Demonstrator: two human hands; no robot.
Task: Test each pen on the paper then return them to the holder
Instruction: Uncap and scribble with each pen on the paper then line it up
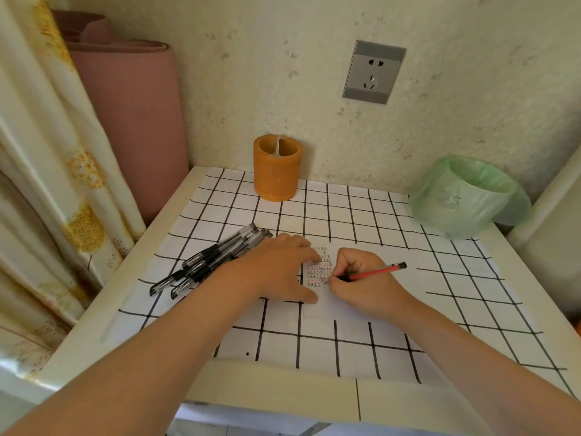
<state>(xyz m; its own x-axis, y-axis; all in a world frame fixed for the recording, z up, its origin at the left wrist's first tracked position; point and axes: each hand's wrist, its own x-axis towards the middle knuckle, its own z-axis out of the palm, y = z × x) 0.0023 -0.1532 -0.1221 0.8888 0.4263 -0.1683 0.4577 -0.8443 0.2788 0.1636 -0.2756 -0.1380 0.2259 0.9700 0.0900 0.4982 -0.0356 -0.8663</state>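
Observation:
My right hand (361, 278) grips a red pen (379, 271), its tip down on a small white paper (333, 306) covered in rows of black and red marks. My left hand (279, 265) lies flat, fingers spread, on the paper's left edge. Several black capped pens (207, 262) lie in a loose bundle on the table, just left of my left hand. The orange cylindrical holder (276, 171) stands upright at the back against the wall, with a divider inside and no pens showing.
A white table with a black-grid cover (361, 221) carries everything. A bin lined with a green bag (465, 196) sits at the back right. A pink rolled mat (132, 121) and a curtain (47, 152) stand at the left. A wall socket (372, 72) is above.

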